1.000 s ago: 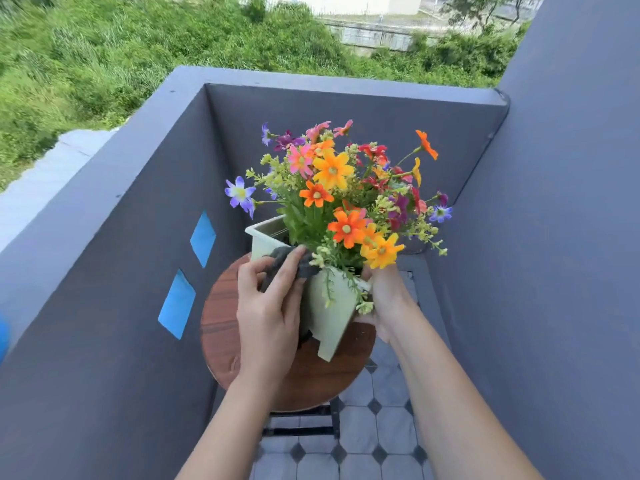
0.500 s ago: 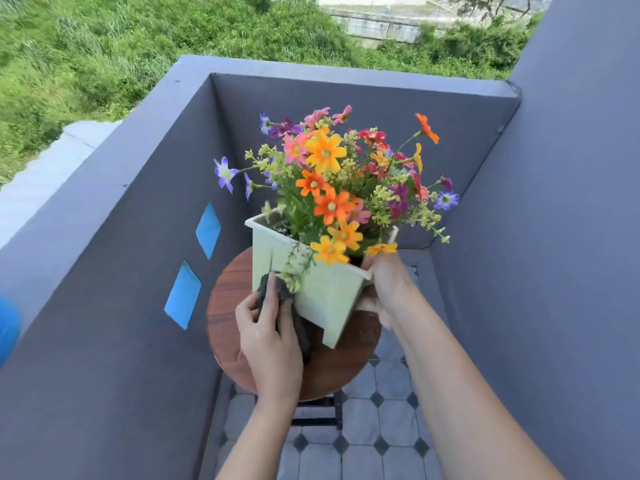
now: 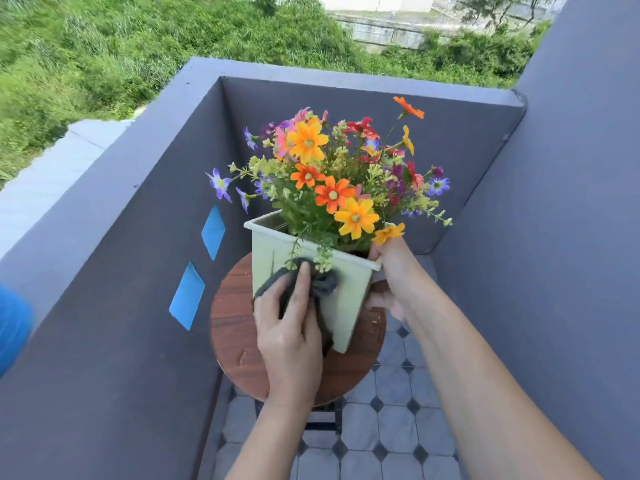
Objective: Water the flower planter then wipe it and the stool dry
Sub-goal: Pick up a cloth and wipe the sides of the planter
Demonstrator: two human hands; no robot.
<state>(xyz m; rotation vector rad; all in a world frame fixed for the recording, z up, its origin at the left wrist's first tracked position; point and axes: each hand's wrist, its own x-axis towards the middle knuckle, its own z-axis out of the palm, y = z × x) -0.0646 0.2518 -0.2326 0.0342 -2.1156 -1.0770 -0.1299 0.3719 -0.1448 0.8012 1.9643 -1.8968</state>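
Observation:
A pale green square planter point(image 3: 349, 292) full of orange, yellow, red and purple flowers point(image 3: 332, 174) stands on a round brown wooden stool point(image 3: 228, 320). My left hand point(image 3: 287, 334) presses a dark grey cloth point(image 3: 322, 284) flat against the planter's near face, just under the rim. My right hand point(image 3: 389, 275) grips the planter's right corner at the rim, and the planter leans slightly. Part of the cloth is hidden under my left hand.
Dark grey balcony walls point(image 3: 114, 306) close in on the left, back and right. Two blue patches point(image 3: 188, 294) mark the left wall. Grey tiled floor point(image 3: 388, 438) lies below the stool. A blue object point(image 3: 12, 327) shows at the left edge.
The cloth under my left hand slid down the planter's face and has come back up near the rim. The planter turned and tipped more upright in my right hand.

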